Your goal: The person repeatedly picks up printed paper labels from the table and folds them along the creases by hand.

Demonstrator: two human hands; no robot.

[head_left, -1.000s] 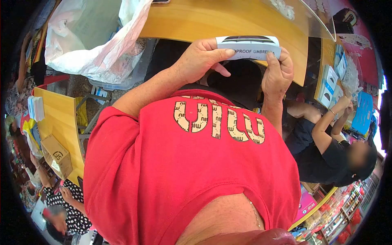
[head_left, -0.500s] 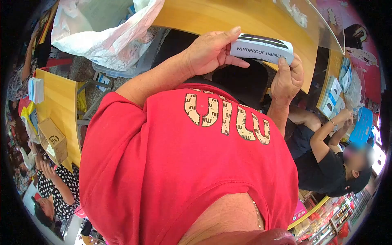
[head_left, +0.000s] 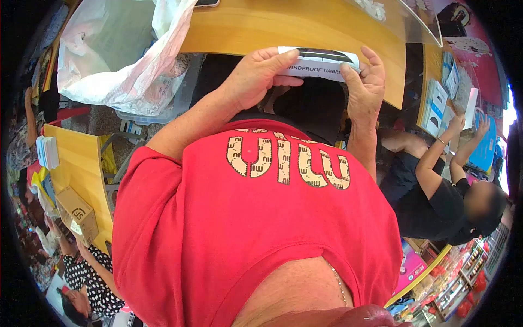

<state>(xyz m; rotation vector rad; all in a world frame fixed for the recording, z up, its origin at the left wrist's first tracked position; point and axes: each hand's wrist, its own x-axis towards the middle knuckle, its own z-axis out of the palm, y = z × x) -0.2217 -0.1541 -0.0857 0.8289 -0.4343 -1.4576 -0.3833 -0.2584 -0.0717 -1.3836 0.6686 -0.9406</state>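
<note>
A white printed card sleeve [head_left: 316, 64], lettered "WINDPROOF UMBRE…" with a dark panel along its top, is held up level between both hands. It looks bowed, its far side out of sight. My left hand [head_left: 260, 73] grips the left end, thumb over the front and fingers underneath. At the right end my right hand [head_left: 366, 87] is closed on the sleeve, its thumb pressing the front face and one finger raised. The yellow wooden table [head_left: 239, 30] lies just beyond the hands.
An open white plastic bag [head_left: 122, 82] stands at the left. Farther left, a side table [head_left: 81, 150] bears a cardboard box [head_left: 76, 213] and a stack of white cards [head_left: 48, 152]. A person in black [head_left: 430, 191] sits at the right near printed packs [head_left: 437, 109].
Both hands and the sleeve sit farther left in view. My right thumb has slid inward over the lettering. The seated person at the right has spread their hands apart.
</note>
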